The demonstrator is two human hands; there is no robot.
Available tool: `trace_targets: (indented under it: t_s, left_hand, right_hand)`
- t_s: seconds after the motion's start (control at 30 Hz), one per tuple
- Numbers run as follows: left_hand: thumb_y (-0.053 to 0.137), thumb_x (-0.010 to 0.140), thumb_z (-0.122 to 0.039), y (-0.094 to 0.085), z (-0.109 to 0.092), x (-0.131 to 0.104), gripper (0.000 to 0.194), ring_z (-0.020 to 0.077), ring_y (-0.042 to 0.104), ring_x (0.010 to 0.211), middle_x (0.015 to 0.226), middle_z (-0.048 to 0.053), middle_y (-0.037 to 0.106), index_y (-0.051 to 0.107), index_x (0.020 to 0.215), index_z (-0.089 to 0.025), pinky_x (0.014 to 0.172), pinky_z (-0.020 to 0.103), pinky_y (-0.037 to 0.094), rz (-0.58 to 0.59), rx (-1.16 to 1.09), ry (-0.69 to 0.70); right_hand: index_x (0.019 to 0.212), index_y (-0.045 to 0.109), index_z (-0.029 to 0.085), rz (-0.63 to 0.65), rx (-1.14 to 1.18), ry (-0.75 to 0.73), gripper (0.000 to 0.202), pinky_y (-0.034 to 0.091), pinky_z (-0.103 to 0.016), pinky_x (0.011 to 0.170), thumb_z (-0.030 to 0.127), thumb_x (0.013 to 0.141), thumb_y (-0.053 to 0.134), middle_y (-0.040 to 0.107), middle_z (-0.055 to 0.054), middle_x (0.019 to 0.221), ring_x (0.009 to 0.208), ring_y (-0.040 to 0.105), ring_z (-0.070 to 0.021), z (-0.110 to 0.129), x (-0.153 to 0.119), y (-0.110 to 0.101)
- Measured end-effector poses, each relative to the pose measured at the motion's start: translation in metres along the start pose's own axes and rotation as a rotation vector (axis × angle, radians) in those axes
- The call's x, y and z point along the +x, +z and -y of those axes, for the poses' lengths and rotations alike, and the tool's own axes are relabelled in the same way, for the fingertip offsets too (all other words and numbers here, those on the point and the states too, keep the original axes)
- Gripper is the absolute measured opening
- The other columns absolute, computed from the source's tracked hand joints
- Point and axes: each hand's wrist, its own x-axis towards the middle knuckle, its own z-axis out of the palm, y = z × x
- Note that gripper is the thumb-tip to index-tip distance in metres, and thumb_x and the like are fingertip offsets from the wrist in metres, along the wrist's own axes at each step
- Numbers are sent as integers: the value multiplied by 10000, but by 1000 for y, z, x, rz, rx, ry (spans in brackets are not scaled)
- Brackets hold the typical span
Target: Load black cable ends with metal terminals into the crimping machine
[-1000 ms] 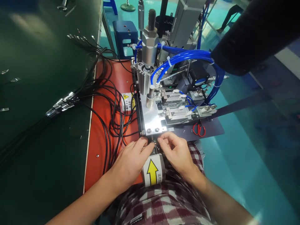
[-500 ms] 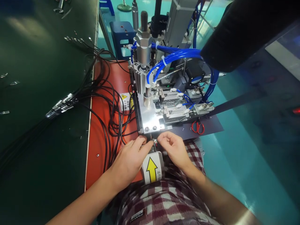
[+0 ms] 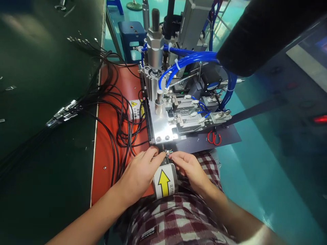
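Observation:
My left hand (image 3: 143, 167) is closed, thumb and forefinger pinching a cable end (image 3: 168, 152) at the front of the machine. Silver metal and thin coloured wires show at this end; its finer details are too small to tell. From the right, my right hand (image 3: 188, 166) reaches in with thumb and forefinger pressed together on a thin red wire (image 3: 170, 156). Both sets of fingertips sit just below the bright metal plate (image 3: 161, 127). Under them is a white label with a yellow arrow (image 3: 164, 183).
Black cables (image 3: 125, 122) lie looped over the orange board (image 3: 103, 183), and their silver ends (image 3: 62, 114) bundle on the dark green table (image 3: 46, 173). Blue air tubes (image 3: 196, 57) arch over the machine. Red-handled scissors (image 3: 214, 137) lie to the right. A blue stool (image 3: 131, 29) stands behind.
My right fingertips have drawn together lower down, by the red wire, and more of the cable end shows. My left hand keeps its pinch. The whole view has shifted slightly.

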Motion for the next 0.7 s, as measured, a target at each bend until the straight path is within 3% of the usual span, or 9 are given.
trace_targets:
  t_s: [0.17, 0.3, 0.4, 0.53, 0.7]
  left_hand:
    - [426, 872, -80, 0, 0, 1, 300, 224, 620, 761, 914, 101, 599, 600, 1115, -107, 645, 340, 557, -3, -23, -14]
    - [425, 868, -73, -1, 1, 1, 304, 216, 618, 763, 920, 99, 602, 594, 1119, -107, 654, 330, 551, 0, -29, -6]
    - [421, 872, -74, -2, 1, 1, 304, 208, 617, 776, 922, 93, 601, 594, 1119, -116, 671, 319, 547, 3, -38, -18]
    - [411, 873, -68, -1, 0, 1, 311, 204, 619, 767, 905, 89, 598, 602, 1114, -115, 658, 313, 544, 6, -37, -19]
    - [415, 883, -77, -2, 1, 1, 300, 206, 625, 776, 932, 100, 611, 602, 1117, -99, 664, 319, 546, 2, -32, -9]
  right_hand:
    - [727, 601, 163, -67, -184, -87, 249, 222, -227, 432, 406, 740, 656, 437, 62, 514, 443, 305, -72, -1, -8, 6]
    - [743, 609, 183, -213, -701, -463, 136, 331, -253, 525, 273, 826, 550, 513, 24, 573, 523, 440, -114, 6, -9, 5]
    - [753, 603, 187, -210, -910, -635, 118, 360, -263, 587, 215, 842, 530, 568, 6, 627, 573, 496, -126, 11, -9, 1]
    - [746, 581, 194, -115, -800, -568, 122, 353, -253, 569, 218, 851, 523, 522, 27, 606, 559, 463, -117, 13, -2, -3]
    - [733, 558, 187, 26, -343, -262, 153, 260, -226, 447, 313, 818, 566, 380, 82, 505, 450, 329, -83, 7, 10, -7]
